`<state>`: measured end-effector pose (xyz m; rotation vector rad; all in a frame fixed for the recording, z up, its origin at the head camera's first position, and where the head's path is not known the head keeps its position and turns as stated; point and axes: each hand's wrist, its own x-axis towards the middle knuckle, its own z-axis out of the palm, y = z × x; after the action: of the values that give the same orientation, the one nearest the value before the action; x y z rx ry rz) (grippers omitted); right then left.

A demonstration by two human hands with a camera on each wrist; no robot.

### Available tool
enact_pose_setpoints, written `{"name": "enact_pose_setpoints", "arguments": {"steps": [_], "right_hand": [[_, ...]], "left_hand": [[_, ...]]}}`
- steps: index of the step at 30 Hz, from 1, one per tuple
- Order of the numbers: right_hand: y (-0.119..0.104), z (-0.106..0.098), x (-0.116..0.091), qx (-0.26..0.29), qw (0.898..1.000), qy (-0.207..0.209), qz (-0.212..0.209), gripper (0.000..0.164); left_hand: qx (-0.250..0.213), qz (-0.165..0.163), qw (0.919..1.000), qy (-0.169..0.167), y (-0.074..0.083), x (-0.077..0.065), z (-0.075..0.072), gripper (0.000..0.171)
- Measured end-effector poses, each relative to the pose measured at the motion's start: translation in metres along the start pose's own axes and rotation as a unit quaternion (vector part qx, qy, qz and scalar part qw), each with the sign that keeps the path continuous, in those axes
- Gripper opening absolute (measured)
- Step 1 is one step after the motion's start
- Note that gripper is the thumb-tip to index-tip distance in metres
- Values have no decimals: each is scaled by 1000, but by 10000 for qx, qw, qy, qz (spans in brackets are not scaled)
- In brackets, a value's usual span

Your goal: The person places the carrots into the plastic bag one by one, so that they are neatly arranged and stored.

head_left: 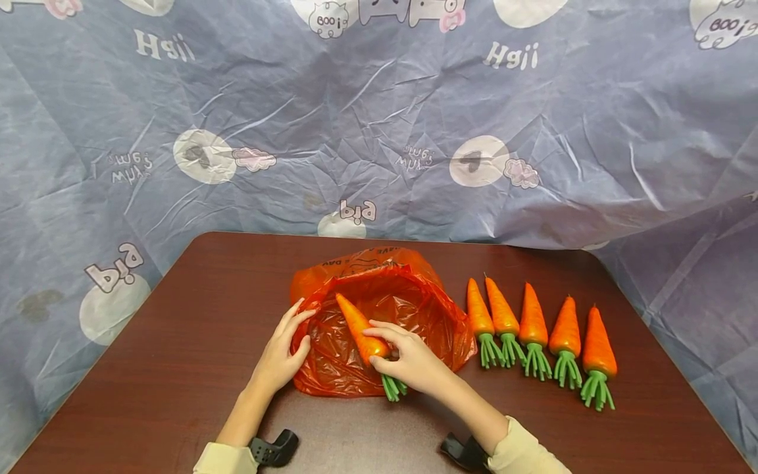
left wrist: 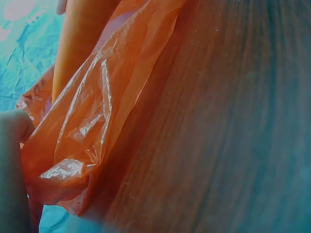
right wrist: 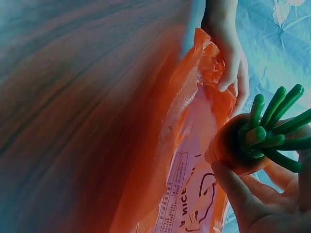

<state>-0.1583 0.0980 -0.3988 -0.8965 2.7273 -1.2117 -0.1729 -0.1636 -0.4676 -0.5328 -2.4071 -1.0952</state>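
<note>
A red plastic bag (head_left: pixel 423 309) lies on its side, its wide mouth facing me. At the mouth's left rim my left hand (head_left: pixel 281 355) holds the bag's edge; the right wrist view shows that hand (right wrist: pixel 231 58) with its fingers at the gathered plastic. My right hand (head_left: pixel 417 359) grips a carrot (head_left: pixel 354 322) near its leafy end, thumb on one side and fingers on the other. The carrot's tip points into the bag mouth, and its green stems (right wrist: pixel 277 121) stick out toward me. In the left wrist view the orange carrot body (left wrist: pixel 82 39) shows behind the bag's edge.
Several more carrots (head_left: pixel 534 322) lie in a row right of the bag, tips pointing away and green tops toward me. They rest on a dark brown table (head_left: pixel 195 342). Behind the table hangs a blue-grey printed cloth (head_left: pixel 355 118).
</note>
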Motion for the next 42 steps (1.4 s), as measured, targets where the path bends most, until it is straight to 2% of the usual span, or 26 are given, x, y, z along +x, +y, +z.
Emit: {"name": "enact_pose_setpoints", "arguments": {"steps": [21, 28, 42], "right_hand": [[-4, 30, 32, 228, 9994, -210, 146, 41], [-3, 42, 43, 36, 9998, -160, 133, 42], [-12, 58, 62, -17, 9995, -179, 274, 45]], "left_hand": [[65, 11, 10000, 36, 1, 0, -1, 47], [79, 95, 9999, 80, 1, 0, 0, 48], [51, 134, 9999, 72, 0, 0, 0, 48]]}}
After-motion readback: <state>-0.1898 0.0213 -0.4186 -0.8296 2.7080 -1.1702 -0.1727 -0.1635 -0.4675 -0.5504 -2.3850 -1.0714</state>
